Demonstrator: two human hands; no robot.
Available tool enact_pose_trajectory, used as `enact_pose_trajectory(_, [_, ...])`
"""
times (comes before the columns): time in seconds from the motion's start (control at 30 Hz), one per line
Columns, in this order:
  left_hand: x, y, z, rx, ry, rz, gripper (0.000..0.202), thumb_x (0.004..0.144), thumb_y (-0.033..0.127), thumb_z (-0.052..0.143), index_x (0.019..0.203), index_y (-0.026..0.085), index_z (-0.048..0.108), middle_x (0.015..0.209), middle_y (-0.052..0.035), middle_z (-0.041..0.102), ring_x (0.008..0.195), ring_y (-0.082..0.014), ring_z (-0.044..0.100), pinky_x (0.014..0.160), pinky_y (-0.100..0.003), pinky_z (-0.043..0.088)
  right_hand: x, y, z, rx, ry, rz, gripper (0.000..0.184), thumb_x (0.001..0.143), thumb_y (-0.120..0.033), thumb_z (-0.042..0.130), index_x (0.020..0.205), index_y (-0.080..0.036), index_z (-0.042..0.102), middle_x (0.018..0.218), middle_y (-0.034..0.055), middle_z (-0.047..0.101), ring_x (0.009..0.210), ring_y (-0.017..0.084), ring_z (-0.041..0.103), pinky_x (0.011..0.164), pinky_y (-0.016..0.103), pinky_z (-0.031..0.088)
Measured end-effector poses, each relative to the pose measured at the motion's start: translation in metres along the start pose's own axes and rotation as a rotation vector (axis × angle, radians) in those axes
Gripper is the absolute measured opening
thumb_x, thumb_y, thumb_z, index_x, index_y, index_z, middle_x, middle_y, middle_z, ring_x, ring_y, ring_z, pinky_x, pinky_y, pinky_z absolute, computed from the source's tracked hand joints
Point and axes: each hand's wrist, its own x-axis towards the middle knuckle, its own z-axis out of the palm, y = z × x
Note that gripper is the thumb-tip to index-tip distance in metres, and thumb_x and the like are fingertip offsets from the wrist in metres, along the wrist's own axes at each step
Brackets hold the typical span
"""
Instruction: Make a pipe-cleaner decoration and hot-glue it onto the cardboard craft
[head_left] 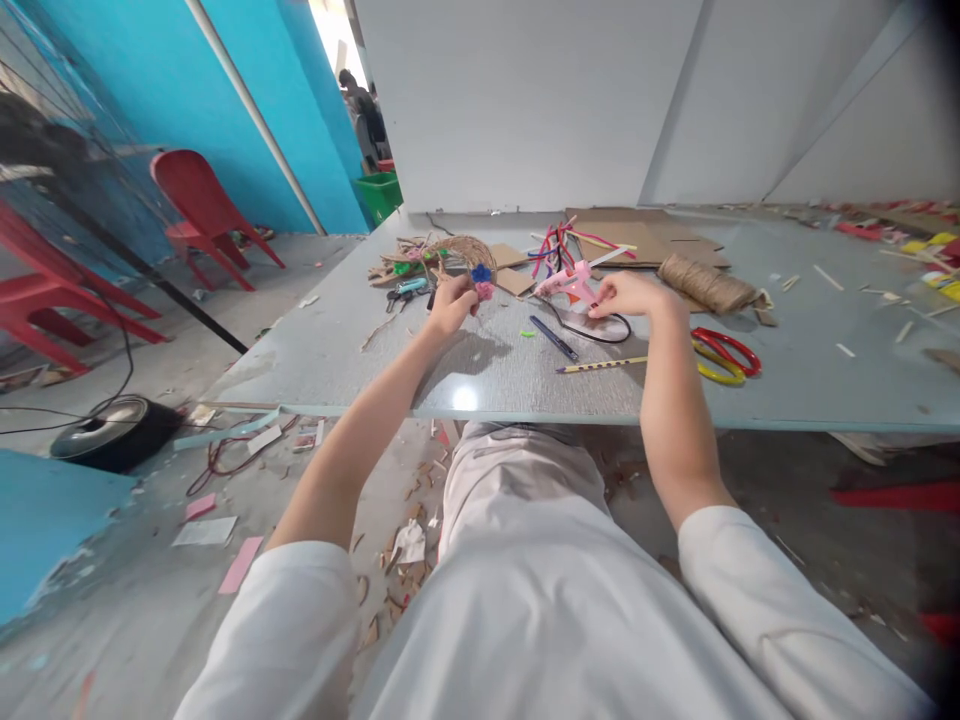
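Beside the left hand (452,303), pinched on a small pom-pom flower (482,280), the right hand (628,295) clasps a pink glue gun (571,282) whose hot tip could burn fingers.

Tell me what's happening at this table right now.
A person seated at a grey table holds a small pink and blue craft piece in the left hand. The right hand rests on a pink glue gun. A twine roll, red and yellow scissors and cardboard lie nearby.
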Motion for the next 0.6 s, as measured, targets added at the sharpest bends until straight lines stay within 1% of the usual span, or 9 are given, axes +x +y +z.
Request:
enact_pose_trajectory(0.03, [-0.001,0.001,0.000,0.002,-0.019,-0.011,0.028,0.091,0.034,0.054,0.111,0.014,0.056,0.107,-0.0071,0.059,0.089,-0.0166,0.061,0.076,-0.035,0.053,-0.002,-0.011,0.004,0.080,-0.054,-0.098,0.027,0.060,-0.040,0.077,0.074,-0.021,0.065,0.072,0.0033,0.065,0.066,0.020,0.061,0.064,0.034,0.048])
enact_pose_trajectory(0.07, [-0.001,0.002,0.000,0.003,-0.039,-0.022,0.028,0.091,0.034,0.054,0.111,0.014,0.056,0.106,-0.0070,0.060,0.089,-0.0166,0.061,0.076,-0.035,0.053,-0.004,-0.024,0.011,0.139,-0.063,-0.191,0.022,0.066,-0.038,0.073,0.077,-0.021,0.066,0.074,0.0026,0.066,0.066,0.018,0.061,0.062,0.032,0.047])
enact_pose_trajectory(0.13, [-0.002,0.003,0.000,0.008,-0.068,-0.041,0.027,0.091,0.034,0.054,0.109,0.014,0.057,0.105,-0.0066,0.060,0.087,-0.0162,0.061,0.075,-0.034,0.053,-0.004,-0.048,0.027,0.147,-0.021,-0.348,0.017,0.070,-0.033,0.070,0.081,-0.020,0.068,0.080,0.0027,0.066,0.071,0.017,0.061,0.064,0.030,0.046])
enact_pose_trajectory(0.17, [-0.002,0.004,0.000,0.007,-0.077,-0.046,0.027,0.091,0.034,0.054,0.109,0.014,0.057,0.104,-0.0064,0.060,0.086,-0.0160,0.061,0.074,-0.034,0.053,-0.004,-0.059,0.035,0.132,-0.012,-0.387,0.016,0.070,-0.031,0.070,0.081,-0.020,0.069,0.081,0.0029,0.067,0.073,0.017,0.061,0.065,0.029,0.045])
enact_pose_trajectory(0.27, [-0.002,0.005,-0.001,0.003,-0.092,-0.052,0.026,0.091,0.034,0.054,0.107,0.014,0.058,0.101,-0.0057,0.061,0.082,-0.0145,0.061,0.071,-0.031,0.053,-0.002,-0.077,0.053,0.075,-0.069,-0.397,0.014,0.069,-0.026,0.071,0.082,-0.021,0.071,0.083,0.0032,0.069,0.073,0.017,0.061,0.064,0.028,0.043])
enact_pose_trajectory(0.37, [-0.002,0.007,-0.002,0.007,-0.098,-0.053,0.025,0.091,0.033,0.055,0.105,0.013,0.058,0.098,-0.0051,0.061,0.079,-0.0137,0.061,0.069,-0.030,0.053,-0.002,-0.079,0.060,0.048,-0.100,-0.386,0.005,0.071,-0.021,0.070,0.076,-0.021,0.071,0.078,0.0034,0.069,0.070,0.018,0.060,0.062,0.028,0.041])
enact_pose_trajectory(0.43, [-0.003,0.008,-0.002,0.013,-0.100,-0.054,0.024,0.091,0.033,0.054,0.104,0.014,0.058,0.097,-0.0050,0.061,0.079,-0.0135,0.061,0.069,-0.030,0.053,-0.002,-0.079,0.062,0.048,-0.096,-0.397,0.004,0.072,-0.018,0.067,0.074,-0.020,0.070,0.077,0.0038,0.069,0.070,0.018,0.060,0.062,0.029,0.040])
enact_pose_trajectory(0.5, [-0.004,0.009,-0.002,0.020,-0.102,-0.053,0.024,0.091,0.033,0.054,0.104,0.014,0.058,0.097,-0.0049,0.061,0.079,-0.0133,0.061,0.069,-0.030,0.053,-0.004,-0.080,0.063,0.057,-0.077,-0.415,0.007,0.076,-0.018,0.063,0.079,-0.020,0.069,0.080,0.0049,0.069,0.071,0.019,0.060,0.063,0.029,0.040])
enact_pose_trajectory(0.6, [-0.004,0.011,-0.002,0.024,-0.102,-0.048,0.024,0.091,0.033,0.054,0.103,0.013,0.058,0.095,-0.0045,0.061,0.077,-0.0128,0.061,0.068,-0.029,0.053,-0.005,-0.086,0.065,0.080,-0.017,-0.434,0.016,0.084,-0.021,0.054,0.094,-0.017,0.066,0.087,0.0075,0.068,0.076,0.019,0.060,0.068,0.030,0.042])
